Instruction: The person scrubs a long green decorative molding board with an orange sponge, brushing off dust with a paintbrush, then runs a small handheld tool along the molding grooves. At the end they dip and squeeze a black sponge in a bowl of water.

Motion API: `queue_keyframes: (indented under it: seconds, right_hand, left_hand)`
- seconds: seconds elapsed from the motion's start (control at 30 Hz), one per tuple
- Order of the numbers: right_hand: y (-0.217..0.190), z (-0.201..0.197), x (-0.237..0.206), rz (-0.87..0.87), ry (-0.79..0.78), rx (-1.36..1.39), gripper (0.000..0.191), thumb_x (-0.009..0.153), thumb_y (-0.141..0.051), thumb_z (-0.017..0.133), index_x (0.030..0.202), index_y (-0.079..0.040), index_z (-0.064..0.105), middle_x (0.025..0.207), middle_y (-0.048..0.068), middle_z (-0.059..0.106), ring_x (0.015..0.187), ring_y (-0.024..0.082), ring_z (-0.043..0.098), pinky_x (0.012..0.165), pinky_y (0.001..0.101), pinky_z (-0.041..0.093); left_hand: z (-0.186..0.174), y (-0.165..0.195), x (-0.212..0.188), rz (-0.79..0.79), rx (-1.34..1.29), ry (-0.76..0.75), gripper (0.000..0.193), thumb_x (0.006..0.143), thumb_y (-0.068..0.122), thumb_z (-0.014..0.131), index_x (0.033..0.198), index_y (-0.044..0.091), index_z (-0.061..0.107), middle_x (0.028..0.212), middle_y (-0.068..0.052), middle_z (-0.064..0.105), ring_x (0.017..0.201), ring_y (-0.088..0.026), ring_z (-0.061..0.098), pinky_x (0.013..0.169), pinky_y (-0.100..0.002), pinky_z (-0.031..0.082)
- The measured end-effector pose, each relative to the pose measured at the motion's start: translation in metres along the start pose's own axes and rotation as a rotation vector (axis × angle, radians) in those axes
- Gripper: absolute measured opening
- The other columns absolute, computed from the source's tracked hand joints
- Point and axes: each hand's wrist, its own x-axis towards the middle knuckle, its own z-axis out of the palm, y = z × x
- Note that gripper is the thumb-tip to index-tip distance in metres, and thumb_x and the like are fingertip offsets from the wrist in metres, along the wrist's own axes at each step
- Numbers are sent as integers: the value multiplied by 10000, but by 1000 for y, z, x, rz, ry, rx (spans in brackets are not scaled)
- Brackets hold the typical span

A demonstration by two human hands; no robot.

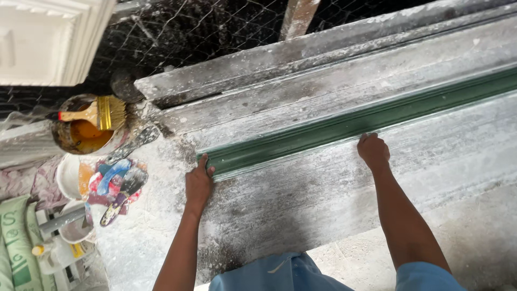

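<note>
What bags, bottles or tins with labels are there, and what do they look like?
Sack: bottom left corner, soft and lumpy, pale with green print.
Small bottle: beside the sack, whitish with a yellow cap.
Tin: left of the green moulding, round, rusty, orange liquid inside, a yellow-bristled brush resting across it; no label shows.
No signs or screens.

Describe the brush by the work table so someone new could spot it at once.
Start at the long dusty grey work table where both hands press on the green moulding. Off its left end stands a round can of orange liquid. The brush lies across that can's rim: orange handle, brass-coloured band, pale bristles, unlike the paint-smeared scrapers lying below it.
</note>
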Motion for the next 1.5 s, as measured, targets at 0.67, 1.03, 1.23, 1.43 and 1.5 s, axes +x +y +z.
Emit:
queue_keyframes:
  seconds: [0.67,1.03,1.23,1.43,1.5]
  right_hand:
    - [-29,22,-136,-271,-193,447,429,1006,-313,558,1364,-78,601,1236,174,713,1049,299,713,938,405,549]
    - [34,35,-221,-97,-159,559,369,1025,-299,569,1324,-97,645,1119,120,755,986,219,724,866,356,558]
    - [70,49,-250,-21,-134,765,373,1036,-259,527,1325,-42,619,1155,125,751,1061,211,746,917,339,559]
    - [77,33,-223,15,-218,1176,434,1078,-349,482,1378,-51,581,1247,114,697,1059,234,683,879,416,538]
    - [80,17,-196,193,-179,1422,513,1102,-390,492,1515,-89,533,1239,255,662,1018,309,620,920,489,551]
  left_hand:
    - [-61,83,76,398,392,379,537,998,211,566,1498,30,487,1525,-229,441,1436,-411,407,1139,-592,344]
    - [-88,109,103,432,615,198,340,917,275,674,1223,127,662,1261,-130,660,1273,-340,568,1069,-658,366]
    - [-82,101,81,714,614,-24,222,969,144,581,1153,177,700,1393,-156,615,1218,-398,607,1070,-696,393]
    - [-51,83,-37,945,509,67,370,934,62,582,1297,59,648,1520,-258,508,1340,-526,496,1141,-685,358]
    - [-39,89,-107,1010,556,171,272,847,105,634,1114,121,677,1503,-258,467,1358,-578,437,1116,-722,323]
